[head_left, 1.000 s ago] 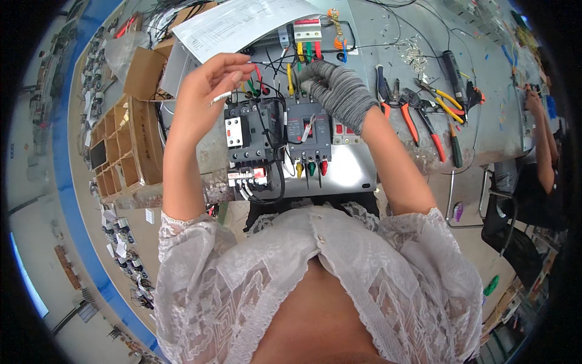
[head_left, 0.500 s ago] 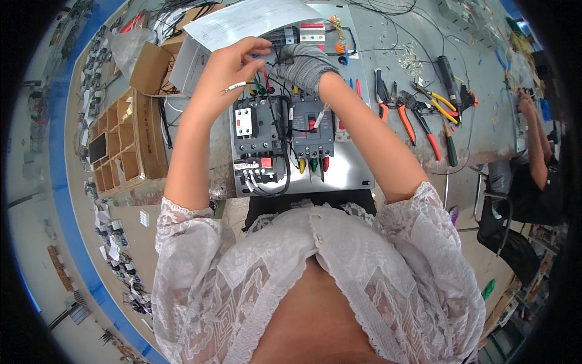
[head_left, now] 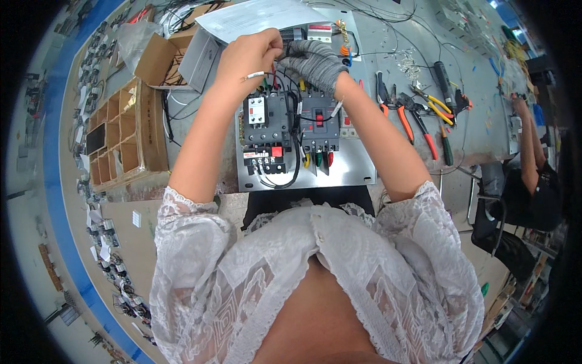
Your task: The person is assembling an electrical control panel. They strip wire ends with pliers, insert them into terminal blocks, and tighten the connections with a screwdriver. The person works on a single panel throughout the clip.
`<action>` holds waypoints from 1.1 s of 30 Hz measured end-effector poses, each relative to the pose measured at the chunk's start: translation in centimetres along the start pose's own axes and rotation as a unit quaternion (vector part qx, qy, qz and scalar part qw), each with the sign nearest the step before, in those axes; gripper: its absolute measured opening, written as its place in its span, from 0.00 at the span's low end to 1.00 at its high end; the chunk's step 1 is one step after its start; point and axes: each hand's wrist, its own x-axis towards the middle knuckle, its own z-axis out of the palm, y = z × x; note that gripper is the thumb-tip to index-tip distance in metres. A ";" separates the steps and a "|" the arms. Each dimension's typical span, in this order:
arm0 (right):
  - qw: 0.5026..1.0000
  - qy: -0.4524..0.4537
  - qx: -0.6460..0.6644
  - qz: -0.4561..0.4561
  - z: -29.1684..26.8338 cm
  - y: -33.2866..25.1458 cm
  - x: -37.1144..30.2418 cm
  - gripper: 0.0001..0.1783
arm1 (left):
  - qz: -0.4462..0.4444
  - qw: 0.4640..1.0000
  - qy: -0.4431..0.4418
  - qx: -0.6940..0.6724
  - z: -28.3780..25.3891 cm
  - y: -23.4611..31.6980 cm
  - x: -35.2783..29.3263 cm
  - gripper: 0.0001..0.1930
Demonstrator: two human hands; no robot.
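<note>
My bare left hand [head_left: 253, 56] is closed in a pinch over the far part of a metal mounting plate [head_left: 351, 167]; what its fingertips hold is hidden. Right beside it, my right hand [head_left: 316, 65] in a grey knit glove curls around black wire [head_left: 287, 71]. A loose wire end with a white marker sleeve [head_left: 256, 74] hangs across my left wrist; another white-sleeved end [head_left: 336, 109] lies by my right wrist. Below them on the plate sit a black contactor [head_left: 267, 118], an overload relay [head_left: 264, 159] and a circuit breaker with a red toggle [head_left: 319, 118].
Pliers and cutters [head_left: 418, 115] and a black-handled tool [head_left: 444, 82] lie on the right. A paper sheet [head_left: 254, 17] covers the plate's far side. At left stand a divided cardboard box [head_left: 142, 130] and an open carton [head_left: 159, 57]. A co-worker [head_left: 527, 194] sits far right.
My left fingers, spread before, have closed together and moved right, up to the gloved hand. The plate and its devices appear slightly higher and farther right in the picture.
</note>
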 end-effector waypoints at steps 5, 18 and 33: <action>0.995 -0.001 -0.081 -0.063 -0.1 0.6 1.2 0.22 | 0.037 0.995 0.020 -0.093 0.2 -0.6 -0.3 0.08; 0.999 -0.026 0.016 0.010 0.9 1.0 2.0 0.19 | -0.083 0.951 -0.006 -0.299 0.2 -4.4 0.9 0.04; 0.997 0.010 -0.071 -0.040 1.1 -1.7 0.2 0.14 | -0.040 0.976 0.031 -0.213 -1.0 -1.7 -1.2 0.05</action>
